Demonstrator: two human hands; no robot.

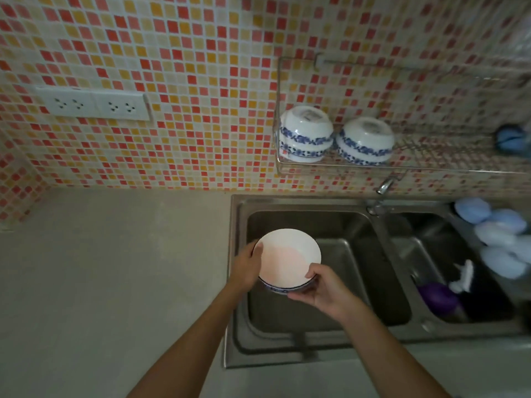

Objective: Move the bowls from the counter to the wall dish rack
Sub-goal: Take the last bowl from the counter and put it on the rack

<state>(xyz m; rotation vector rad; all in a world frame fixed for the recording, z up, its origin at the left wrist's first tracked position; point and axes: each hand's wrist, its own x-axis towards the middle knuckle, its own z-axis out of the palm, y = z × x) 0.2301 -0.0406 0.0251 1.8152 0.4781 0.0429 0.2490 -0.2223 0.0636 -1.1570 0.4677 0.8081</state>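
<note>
A white bowl [287,257] with a blue rim pattern is held upright over the left sink basin. My left hand [245,267] grips its left rim and my right hand [323,288] grips its near right side. On the wire wall dish rack [416,168] above the sink, a stack of upside-down white-and-blue bowls [306,135] stands at the left end. Another upside-down bowl [365,140] sits just right of that stack.
A steel double sink [235,282] lies below the rack, with a tap [383,186] between the basins. Dark and purple items [439,297] lie in the right basin, pale blue items [500,239] at its right. A socket strip [94,104] is on the tiled wall. Beige counter [115,268] spreads left.
</note>
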